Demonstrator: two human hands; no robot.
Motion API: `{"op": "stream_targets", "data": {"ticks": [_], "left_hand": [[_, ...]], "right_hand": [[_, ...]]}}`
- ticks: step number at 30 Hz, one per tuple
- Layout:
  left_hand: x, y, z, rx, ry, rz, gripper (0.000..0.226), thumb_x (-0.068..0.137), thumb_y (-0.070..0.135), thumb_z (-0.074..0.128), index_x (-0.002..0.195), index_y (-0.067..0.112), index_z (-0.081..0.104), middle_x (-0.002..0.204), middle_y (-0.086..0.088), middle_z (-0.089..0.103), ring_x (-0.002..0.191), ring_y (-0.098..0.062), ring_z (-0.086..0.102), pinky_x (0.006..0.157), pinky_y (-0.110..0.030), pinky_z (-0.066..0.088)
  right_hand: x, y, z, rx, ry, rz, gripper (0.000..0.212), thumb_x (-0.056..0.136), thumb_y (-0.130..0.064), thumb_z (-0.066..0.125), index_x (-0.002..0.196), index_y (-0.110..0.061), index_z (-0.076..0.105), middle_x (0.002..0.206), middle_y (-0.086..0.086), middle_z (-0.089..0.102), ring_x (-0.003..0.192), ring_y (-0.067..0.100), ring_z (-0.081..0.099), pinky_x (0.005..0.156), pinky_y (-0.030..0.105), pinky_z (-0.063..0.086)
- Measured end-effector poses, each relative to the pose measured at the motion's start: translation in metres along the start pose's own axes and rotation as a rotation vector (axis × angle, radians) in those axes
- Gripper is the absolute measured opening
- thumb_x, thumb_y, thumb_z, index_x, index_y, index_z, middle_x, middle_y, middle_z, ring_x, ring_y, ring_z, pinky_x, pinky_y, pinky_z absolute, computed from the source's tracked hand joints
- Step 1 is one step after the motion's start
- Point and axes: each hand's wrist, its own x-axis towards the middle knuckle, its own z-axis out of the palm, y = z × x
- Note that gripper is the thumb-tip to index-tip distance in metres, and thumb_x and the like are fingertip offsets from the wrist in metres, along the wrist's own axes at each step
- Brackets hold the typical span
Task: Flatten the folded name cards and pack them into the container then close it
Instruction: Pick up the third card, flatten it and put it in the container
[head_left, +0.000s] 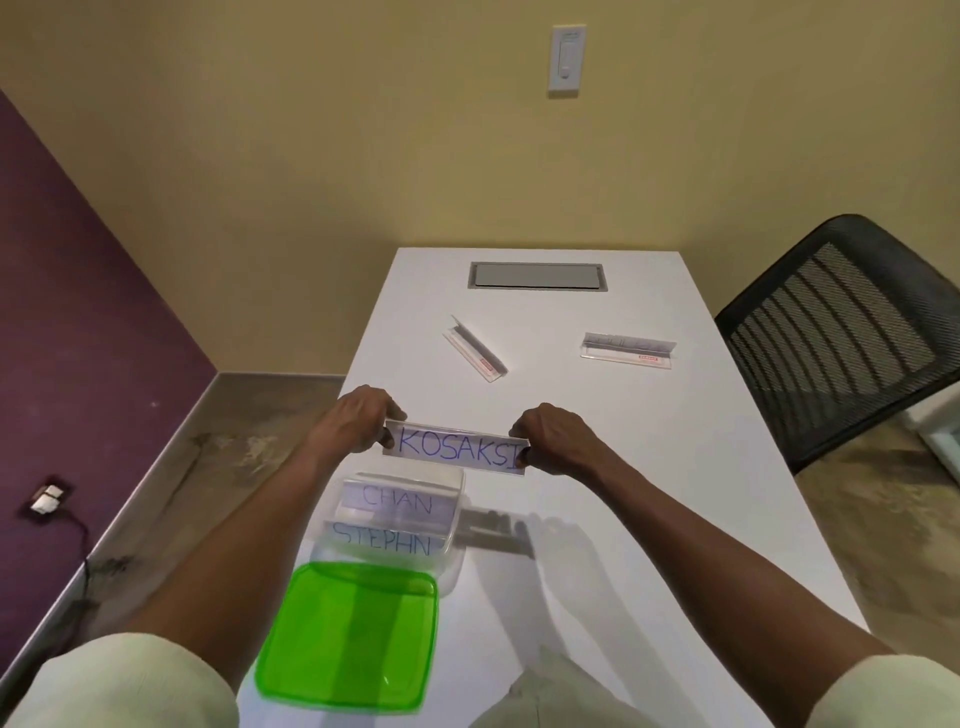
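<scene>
The "KOSAKSI" card (457, 448) was held by its two short ends above the surface (649, 467), just beyond the container (453, 558): left hand (358, 423) pinched shut on one end, right hand (550, 441) on the other. It appeared flattened or nearly so; that could not be confirmed. Two cards, "CHAN" (397, 503) and "STEPHN" (382, 540), were already packed inside the clear container. Two more cards (475, 349) (627, 349) were left folded further out on the surface, well apart. The green lid (348, 634) lay beside the container's near edge, not fitted. Judged roughly halfway: one card in hand, two untouched, closing not yet done.
</scene>
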Motion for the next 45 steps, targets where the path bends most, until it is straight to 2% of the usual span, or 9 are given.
{"op": "stream_targets", "data": {"ticks": [2,6,13,17,20,24,29,35,45], "left_hand": [[-0.006,-0.012,-0.001,-0.015,-0.012,-0.038,0.044,0.081,-0.002,0.067,0.12,0.019,0.067,0.1,0.002,0.076,0.084,-0.01,0.059,0.074,-0.026,0.048],[-0.016,-0.036,0.001,-0.044,-0.032,-0.08,0.045,0.08,-0.004,0.067,0.12,0.016,0.067,0.101,0.0,0.075,0.092,-0.013,0.066,0.083,-0.031,0.054],[-0.028,-0.069,0.007,-0.02,-0.059,-0.129,0.045,0.075,0.002,0.077,0.117,0.016,0.069,0.096,0.001,0.076,0.075,-0.007,0.058,0.074,-0.025,0.048],[-0.032,-0.083,0.015,0.0,-0.073,-0.163,0.045,0.074,0.004,0.079,0.116,0.017,0.07,0.095,0.001,0.076,0.072,-0.008,0.057,0.071,-0.025,0.045],[-0.032,-0.088,0.022,0.04,-0.096,-0.17,0.047,0.071,0.01,0.082,0.115,0.02,0.071,0.102,-0.001,0.075,0.084,-0.016,0.066,0.072,-0.027,0.048],[-0.033,-0.092,0.035,0.105,-0.139,-0.128,0.052,0.064,0.018,0.088,0.114,0.019,0.071,0.116,-0.006,0.07,0.101,-0.023,0.066,0.087,-0.034,0.054],[-0.036,-0.092,0.049,0.253,-0.158,-0.087,0.051,0.067,0.034,0.085,0.115,0.028,0.07,0.114,-0.001,0.071,0.102,-0.019,0.065,0.083,-0.027,0.049],[-0.036,-0.089,0.059,0.341,-0.206,-0.062,0.046,0.071,0.027,0.083,0.115,0.029,0.07,0.116,-0.009,0.063,0.098,-0.027,0.066,0.084,-0.031,0.052],[-0.038,-0.091,0.081,0.592,-0.181,0.086,0.03,0.078,0.019,0.074,0.107,0.022,0.071,0.106,-0.008,0.062,0.096,-0.026,0.06,0.085,-0.034,0.044]], "right_hand": [[0.005,-0.011,0.004,-0.004,-0.002,-0.016,0.009,0.074,-0.014,0.066,0.071,-0.009,0.059,0.066,0.01,0.051,0.066,0.033,0.048,0.053,0.029,0.033],[0.016,-0.033,0.013,-0.011,-0.015,-0.048,0.009,0.074,-0.014,0.067,0.075,-0.006,0.064,0.072,0.014,0.063,0.07,0.035,0.058,0.052,0.029,0.035],[0.033,-0.066,0.033,0.01,-0.053,-0.093,0.017,0.075,-0.02,0.072,0.074,-0.006,0.063,0.071,0.014,0.062,0.07,0.034,0.06,0.054,0.028,0.035],[0.042,-0.079,0.046,0.002,-0.066,-0.115,0.028,0.075,-0.026,0.075,0.094,-0.007,0.068,0.09,0.016,0.067,0.084,0.034,0.064,0.059,0.028,0.038],[0.047,-0.086,0.056,-0.008,-0.083,-0.123,0.035,0.073,-0.027,0.076,0.101,-0.007,0.068,0.095,0.017,0.067,0.086,0.035,0.065,0.061,0.028,0.039],[0.051,-0.094,0.068,-0.029,-0.105,-0.143,0.027,0.075,-0.023,0.07,0.094,-0.004,0.065,0.092,0.018,0.066,0.082,0.035,0.065,0.059,0.027,0.039],[0.052,-0.103,0.084,-0.124,-0.132,-0.214,0.023,0.078,-0.018,0.064,0.097,-0.005,0.061,0.098,0.017,0.065,0.086,0.034,0.063,0.063,0.029,0.037],[0.053,-0.112,0.102,-0.273,-0.166,-0.281,0.026,0.081,-0.017,0.064,0.105,-0.006,0.059,0.104,0.016,0.064,0.094,0.034,0.062,0.076,0.034,0.043],[0.057,-0.12,0.122,-0.308,-0.21,-0.355,0.019,0.087,-0.011,0.052,0.105,-0.005,0.058,0.103,0.016,0.064,0.093,0.034,0.063,0.078,0.036,0.045]]}}
